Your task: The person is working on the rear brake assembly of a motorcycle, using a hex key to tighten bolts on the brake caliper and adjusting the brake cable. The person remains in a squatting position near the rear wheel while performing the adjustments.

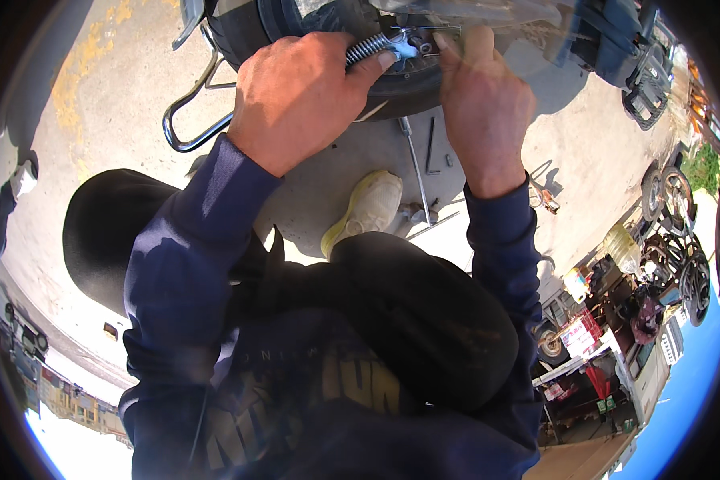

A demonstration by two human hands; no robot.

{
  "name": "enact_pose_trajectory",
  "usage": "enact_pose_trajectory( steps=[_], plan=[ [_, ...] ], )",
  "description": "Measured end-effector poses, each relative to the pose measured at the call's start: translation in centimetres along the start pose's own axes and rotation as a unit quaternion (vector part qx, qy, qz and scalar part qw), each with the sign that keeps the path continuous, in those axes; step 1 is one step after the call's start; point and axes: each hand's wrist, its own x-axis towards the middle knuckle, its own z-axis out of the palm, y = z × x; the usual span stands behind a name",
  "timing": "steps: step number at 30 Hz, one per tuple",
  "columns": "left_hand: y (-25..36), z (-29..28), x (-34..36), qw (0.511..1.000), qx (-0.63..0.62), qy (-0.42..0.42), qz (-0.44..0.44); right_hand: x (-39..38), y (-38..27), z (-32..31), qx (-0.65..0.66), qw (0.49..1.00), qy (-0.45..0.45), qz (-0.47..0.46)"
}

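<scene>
Spring (363,52): at 12 o'clock, beside a bluish metal fitting (406,50), over the tyre (414,94).
Left hand (300,100): at 11 o'clock, curled closed around the spring, thumb along it.
Right hand (490,100): at 1 o'clock, fingers bent near the fitting; cannot tell its grip.
Tools: long metal wrench (415,164) and hex key (430,152), at 1 o'clock on the ground (308,204).

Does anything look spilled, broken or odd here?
Nothing looks clearly spilled or broken around the spring. Only the long silver tool and black hex key lie loose near the shoe, where they could be kicked.
</scene>
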Motion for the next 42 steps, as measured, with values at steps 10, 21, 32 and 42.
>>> enact_pose_trajectory(
  steps=[10, 21, 32, 42],
  plan=[
    [0.3, 0.0, 0.0, 1.0, -0.005, -0.019, -0.022, 0.4, 2.4, -0.2, -0.049, 0.988, 0.043, -0.143],
    [0.1, 0.4, -0.1, 1.0, -0.007, -0.013, -0.007, 0.8, 1.8, -1.2, -0.017, 0.992, -0.04, -0.121],
    [0.8, -0.6, 0.1, 0.998, 0.027, -0.046, -0.039, -27.8, 5.5, 8.7, 0.097, 0.908, -0.369, 0.175],
    [3.5, 4.8, -7.8, 0.964, 0.089, -0.022, 0.25, -32.8, 7.0, 12.8, 0.136, 0.954, -0.214, 0.157]
  ],
)
